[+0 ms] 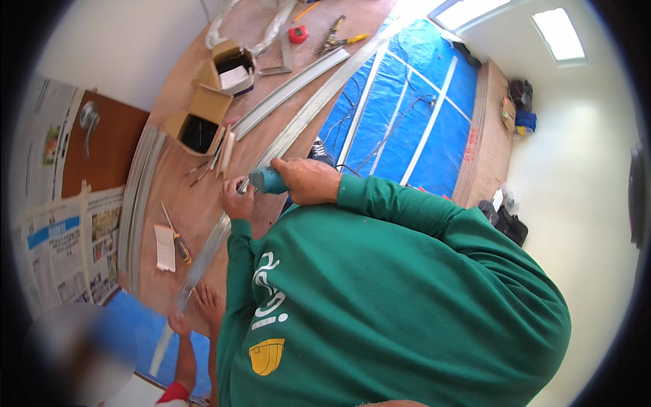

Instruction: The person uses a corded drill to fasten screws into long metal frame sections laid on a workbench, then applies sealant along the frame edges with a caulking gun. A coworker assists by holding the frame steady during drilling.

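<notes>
My right hand (310, 182) is closed round a teal power tool (269, 180) that looks like a drill. Its front end sits over a long metal channel (215, 239) lying across the wooden work surface. Just beside the tool, my left hand (237, 199) has its fingers curled on the channel. The exact contact point between tool and metal is hidden by my hands. Further down the same channel, another person's hand (180, 323) grips it, and that person's other hand (207, 302) rests beside it.
Open cardboard boxes (210, 105), a red tape measure (298, 34), yellow-handled snips (348, 39) and a metal square (285, 57) lie on the wooden surface (183, 190). A screwdriver (182, 248) is beside a paper slip (165, 247). Blue sheeting (424, 74) with metal strips covers the floor.
</notes>
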{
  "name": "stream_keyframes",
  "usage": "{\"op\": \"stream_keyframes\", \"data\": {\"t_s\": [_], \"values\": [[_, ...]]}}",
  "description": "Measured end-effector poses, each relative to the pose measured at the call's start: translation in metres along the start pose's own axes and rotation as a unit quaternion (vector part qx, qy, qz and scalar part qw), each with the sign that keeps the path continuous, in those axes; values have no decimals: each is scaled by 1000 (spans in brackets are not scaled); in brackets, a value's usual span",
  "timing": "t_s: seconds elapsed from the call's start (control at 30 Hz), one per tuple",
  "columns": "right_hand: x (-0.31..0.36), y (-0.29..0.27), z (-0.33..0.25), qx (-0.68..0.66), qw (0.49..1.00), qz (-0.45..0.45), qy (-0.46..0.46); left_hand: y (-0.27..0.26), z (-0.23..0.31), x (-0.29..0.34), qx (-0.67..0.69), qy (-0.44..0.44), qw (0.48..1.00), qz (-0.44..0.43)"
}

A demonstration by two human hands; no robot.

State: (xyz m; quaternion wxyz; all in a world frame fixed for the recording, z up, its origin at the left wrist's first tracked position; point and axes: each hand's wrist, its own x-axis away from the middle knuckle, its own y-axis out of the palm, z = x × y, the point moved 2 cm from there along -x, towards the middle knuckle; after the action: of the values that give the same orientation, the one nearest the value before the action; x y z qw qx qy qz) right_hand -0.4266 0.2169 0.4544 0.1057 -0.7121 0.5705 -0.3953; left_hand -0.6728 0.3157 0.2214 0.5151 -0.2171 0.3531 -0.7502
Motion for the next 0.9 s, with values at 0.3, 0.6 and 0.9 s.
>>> {"op": "stream_keyframes", "data": {"t_s": [0.3, 0.6, 0.9], "values": [[17, 2, 11, -28, 999, 13, -32, -6, 16, 1, 4, -3, 1000, 28], [21, -3, 4, -21, 1000, 2, -1, -5, 16, 6, 17, -45, 999, 22], [26, -9, 2, -15, 999, -23, 24, -9, 20, 4, 12, -70, 997, -10]]}}
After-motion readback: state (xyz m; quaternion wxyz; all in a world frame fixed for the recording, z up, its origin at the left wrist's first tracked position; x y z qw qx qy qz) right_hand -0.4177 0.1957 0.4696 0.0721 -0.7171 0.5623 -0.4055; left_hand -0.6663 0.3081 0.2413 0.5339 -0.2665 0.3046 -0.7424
